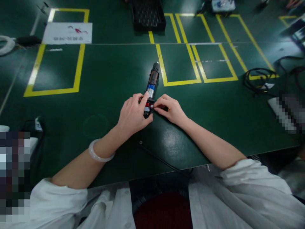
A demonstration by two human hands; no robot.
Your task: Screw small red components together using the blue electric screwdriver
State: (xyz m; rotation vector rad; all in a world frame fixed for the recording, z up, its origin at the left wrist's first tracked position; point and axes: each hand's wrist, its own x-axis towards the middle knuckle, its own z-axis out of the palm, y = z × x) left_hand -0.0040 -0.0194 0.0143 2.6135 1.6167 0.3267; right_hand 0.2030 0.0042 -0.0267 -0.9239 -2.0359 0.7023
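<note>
Steadying a slim black cylindrical assembly with a blue-and-silver middle band [151, 88], the left hand [130, 113] curls round its near end, index finger along its side and thumb reaching across below, gap only about as wide as the body, presumably so it doesn't roll or slide. Right hand [173, 109] comes in from the other side, thumb and index nearly closed at a small red-and-white piece [148, 105] in that end; can't tell if anything thin is pinched. Assembly lies between both hands, on the dark green tabletop [114, 70], narrow tip pointing away from the fingers, likely to keep the worked end close. Beyond the fingertips: yellow tape rectangle [183, 83], farther off a black plastic tray [150, 27]. Nearer the body than the fingers, a thin black cable [167, 162] runs over the table edge.
</note>
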